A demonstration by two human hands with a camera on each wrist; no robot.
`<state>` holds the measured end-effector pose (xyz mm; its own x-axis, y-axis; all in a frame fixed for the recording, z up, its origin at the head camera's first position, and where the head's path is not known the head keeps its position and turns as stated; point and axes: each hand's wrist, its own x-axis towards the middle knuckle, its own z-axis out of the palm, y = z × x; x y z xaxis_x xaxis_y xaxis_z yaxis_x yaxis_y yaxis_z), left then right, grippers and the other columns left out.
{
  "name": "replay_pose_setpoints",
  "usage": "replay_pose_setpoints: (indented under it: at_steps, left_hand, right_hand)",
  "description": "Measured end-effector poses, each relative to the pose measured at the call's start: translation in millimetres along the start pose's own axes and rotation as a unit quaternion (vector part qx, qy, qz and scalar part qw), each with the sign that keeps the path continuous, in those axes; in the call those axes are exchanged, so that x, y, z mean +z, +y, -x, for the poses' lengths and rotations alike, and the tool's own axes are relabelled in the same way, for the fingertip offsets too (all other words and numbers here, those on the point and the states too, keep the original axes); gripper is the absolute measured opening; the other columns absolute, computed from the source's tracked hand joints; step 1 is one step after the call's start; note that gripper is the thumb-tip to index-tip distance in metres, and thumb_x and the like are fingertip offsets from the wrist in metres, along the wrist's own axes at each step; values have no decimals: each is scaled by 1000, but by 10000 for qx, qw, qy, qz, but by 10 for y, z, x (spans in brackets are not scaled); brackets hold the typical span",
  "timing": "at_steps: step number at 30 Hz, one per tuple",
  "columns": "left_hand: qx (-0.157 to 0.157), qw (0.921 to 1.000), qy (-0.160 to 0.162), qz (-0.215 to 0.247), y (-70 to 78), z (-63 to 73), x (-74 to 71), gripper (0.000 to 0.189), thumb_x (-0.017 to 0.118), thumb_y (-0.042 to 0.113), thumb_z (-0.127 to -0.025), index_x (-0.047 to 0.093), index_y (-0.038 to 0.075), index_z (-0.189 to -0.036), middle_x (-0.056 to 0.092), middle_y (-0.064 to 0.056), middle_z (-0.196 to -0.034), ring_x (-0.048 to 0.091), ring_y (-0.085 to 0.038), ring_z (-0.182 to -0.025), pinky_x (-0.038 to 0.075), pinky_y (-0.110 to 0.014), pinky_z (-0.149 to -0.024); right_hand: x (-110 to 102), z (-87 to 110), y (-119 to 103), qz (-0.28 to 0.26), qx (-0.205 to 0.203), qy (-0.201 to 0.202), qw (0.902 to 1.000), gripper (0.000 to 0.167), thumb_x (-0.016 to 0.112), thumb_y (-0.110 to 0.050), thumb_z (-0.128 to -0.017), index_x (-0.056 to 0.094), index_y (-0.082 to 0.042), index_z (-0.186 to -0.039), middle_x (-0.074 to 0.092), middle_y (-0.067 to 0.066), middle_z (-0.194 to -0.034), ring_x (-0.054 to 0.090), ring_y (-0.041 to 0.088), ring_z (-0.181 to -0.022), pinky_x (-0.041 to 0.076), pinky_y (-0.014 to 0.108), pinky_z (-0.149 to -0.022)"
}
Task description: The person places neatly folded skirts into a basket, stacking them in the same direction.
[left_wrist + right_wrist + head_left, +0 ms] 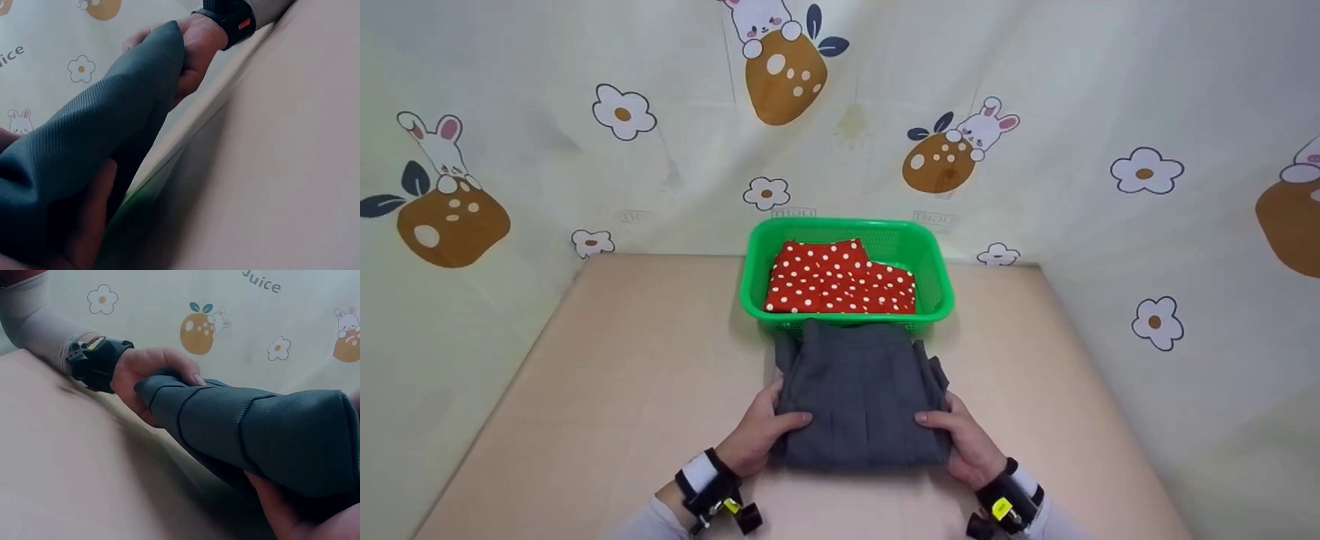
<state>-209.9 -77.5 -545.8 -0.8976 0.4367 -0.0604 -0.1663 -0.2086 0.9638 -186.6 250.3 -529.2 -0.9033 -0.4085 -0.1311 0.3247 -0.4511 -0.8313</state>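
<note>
A folded dark grey pleated skirt (862,405) is held level above the table, just in front of the green basket (751,300). My left hand (759,433) grips its left side, thumb on top and fingers beneath. On the opposite side my right hand (971,442) holds it the same way. Both wrist views show the skirt (107,112) raised off the tabletop, its pleats (208,416) plain in the right one. The skirt's far edge covers part of the basket's front wall in the head view. Inside the basket lies a folded red cloth with white dots (832,281).
The light brown tabletop (645,375) extends on both sides of the basket. A pale curtain-like backdrop (690,165) with rabbit and flower prints rises behind the table and along both sides.
</note>
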Motion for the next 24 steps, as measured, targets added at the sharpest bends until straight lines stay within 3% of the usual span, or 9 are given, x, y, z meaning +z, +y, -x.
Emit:
replay_pose_setpoints:
  at_steps: [9,14,19,24]
  left_hand:
    - [324,9992,-84,-214,154,49,-17,76,69,4,-94,31,-6,-160,56,-19,-151,60,-17,-131,48,-28,-111]
    - [515,9978,-75,-415,351,-39,-5,70,68,7,-96,36,-5,-157,58,-19,-147,61,-18,-128,51,-28,-109]
    - [600,9968,-461,-273,540,-83,3,70,63,4,-98,29,-5,-159,52,-21,-152,59,-19,-132,52,-32,-112]
    - [748,9954,-590,-93,742,-103,-28,71,59,4,-101,24,-3,-162,46,-24,-157,60,-19,-133,55,-33,-110]
  right_hand:
    - [105,77,-148,572,-211,-137,9980,88,60,5,-93,14,-7,-168,53,7,-152,59,19,-133,52,34,-113]
    - [145,87,-294,489,-445,-530,9964,82,56,5,-96,17,-6,-166,52,8,-153,60,19,-131,51,34,-115]
    - [184,77,-453,305,-692,-1187,9900,69,50,6,-99,23,-7,-162,52,8,-150,64,20,-126,53,36,-114]
    - [258,29,-571,309,-877,-1296,9872,64,49,6,-99,27,-7,-158,54,9,-145,66,20,-124,53,37,-112]
